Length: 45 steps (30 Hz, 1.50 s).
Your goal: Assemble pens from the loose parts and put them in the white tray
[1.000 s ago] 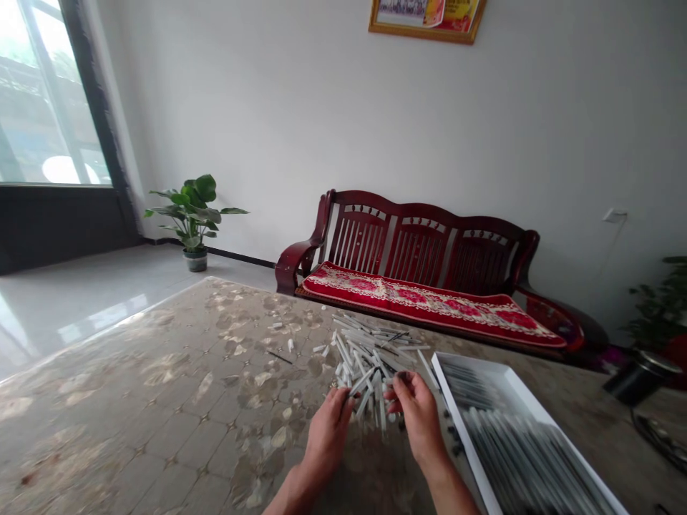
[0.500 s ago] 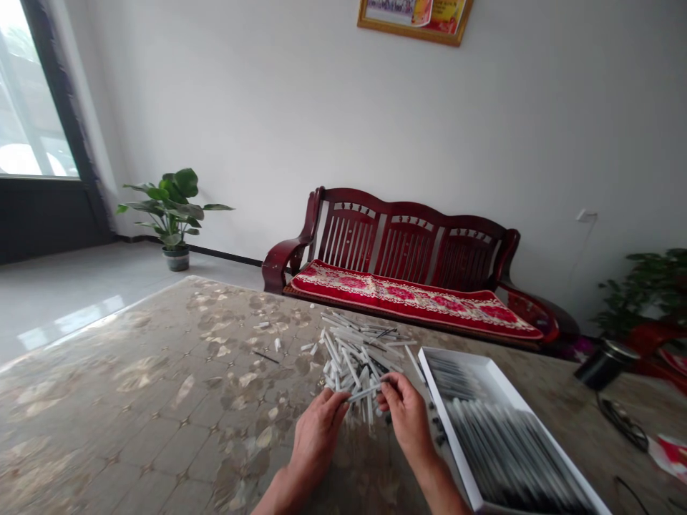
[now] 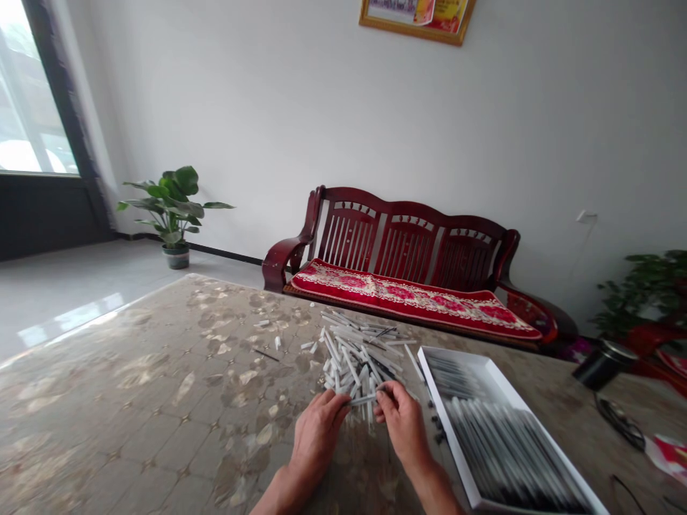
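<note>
My left hand [image 3: 318,427] and my right hand [image 3: 401,420] hold a slim grey-white pen [image 3: 363,400] between them, one end pinched in each. It lies almost level, just above the near side of a loose pile of white pen parts [image 3: 343,354]. Fingertips cover both of its ends, so I cannot make out how they are finished. Thin dark sticks like refills lie among the white tubes. Right of my right hand, a shallow white box [image 3: 502,385] holds rows of frosted pens [image 3: 509,447] with dark insides.
Small black pieces [image 3: 439,429] lie along the box's left side. Short white caps [image 3: 278,343] and a thin dark refill [image 3: 266,355] are scattered left of the pile on the patterned tabletop [image 3: 161,400]. A black cylinder [image 3: 605,363] stands at the right, beyond it a red wooden bench [image 3: 408,247].
My right hand has dropped slightly and moved a little left, so the pen lies more level. My left hand has hardly moved.
</note>
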Motion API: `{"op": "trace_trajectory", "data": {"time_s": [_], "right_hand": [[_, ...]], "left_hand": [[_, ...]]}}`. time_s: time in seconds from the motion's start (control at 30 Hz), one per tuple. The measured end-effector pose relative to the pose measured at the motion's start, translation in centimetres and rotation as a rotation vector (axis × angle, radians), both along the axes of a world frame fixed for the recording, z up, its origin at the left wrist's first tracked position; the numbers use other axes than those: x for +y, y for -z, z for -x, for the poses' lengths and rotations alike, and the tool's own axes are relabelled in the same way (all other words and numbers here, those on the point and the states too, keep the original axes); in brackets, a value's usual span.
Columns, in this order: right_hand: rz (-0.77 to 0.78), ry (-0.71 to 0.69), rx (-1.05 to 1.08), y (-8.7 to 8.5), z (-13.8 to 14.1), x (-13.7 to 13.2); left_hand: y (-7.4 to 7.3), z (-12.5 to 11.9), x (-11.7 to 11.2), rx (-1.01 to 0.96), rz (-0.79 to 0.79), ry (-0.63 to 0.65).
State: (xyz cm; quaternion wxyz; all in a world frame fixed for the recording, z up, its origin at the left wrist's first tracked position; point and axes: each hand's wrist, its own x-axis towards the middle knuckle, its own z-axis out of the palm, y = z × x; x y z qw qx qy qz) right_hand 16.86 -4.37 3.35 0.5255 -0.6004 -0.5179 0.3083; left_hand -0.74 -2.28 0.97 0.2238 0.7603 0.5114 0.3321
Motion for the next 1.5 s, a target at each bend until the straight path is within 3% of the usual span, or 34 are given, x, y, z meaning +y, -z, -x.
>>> {"op": "trace_trajectory", "data": {"time_s": [0.43,0.57,0.73,0.87,0.97,1.07,1.17,1.23,1.33,1.4,1.5], "right_hand": [[0.136,0.079,0.343,0.4,0.2,-0.8],[0.084,0.016,0.458,0.0,0.6,-1.3],[0.118,-0.083,0.401,0.9,1.8,-1.6],[0.092,-0.020,0.380,1.8,2.8,-1.8],[0.043,0.023,0.368,1.3,2.5,-2.0],[-0.012,0.073,0.344,-0.2,0.0,-2.3],[-0.011,0.155,0.236,-2.1,-5.3,-2.9],[0.041,0.243,0.031,-3.3,-9.8,-3.5],[0.254,0.398,-0.628,-4.9,-16.2,-4.6],[0.330,0.447,-0.771,-5.6,-19.1,-5.3],[0.430,0.498,-0.902,-5.6,-21.1,-6.1]], "left_hand": [[0.2,-0.8,-0.8,0.025,-0.097,0.023],[0.7,-1.1,-0.6,-0.143,0.015,0.017],[1.3,-1.4,-0.4,-0.408,0.106,0.072],[1.4,-1.5,-0.5,-0.497,0.163,0.148],[1.4,-1.5,-0.4,-0.486,0.192,0.181],[1.5,-1.1,0.0,-0.474,0.161,0.146],[1.6,-0.5,0.6,-0.427,0.136,0.062],[1.8,0.0,1.1,-0.390,0.110,0.004],[2.0,0.5,1.7,-0.355,0.075,-0.070],[2.1,0.7,2.1,-0.332,0.064,-0.097],[2.4,1.0,2.4,-0.295,0.067,-0.124]]}}
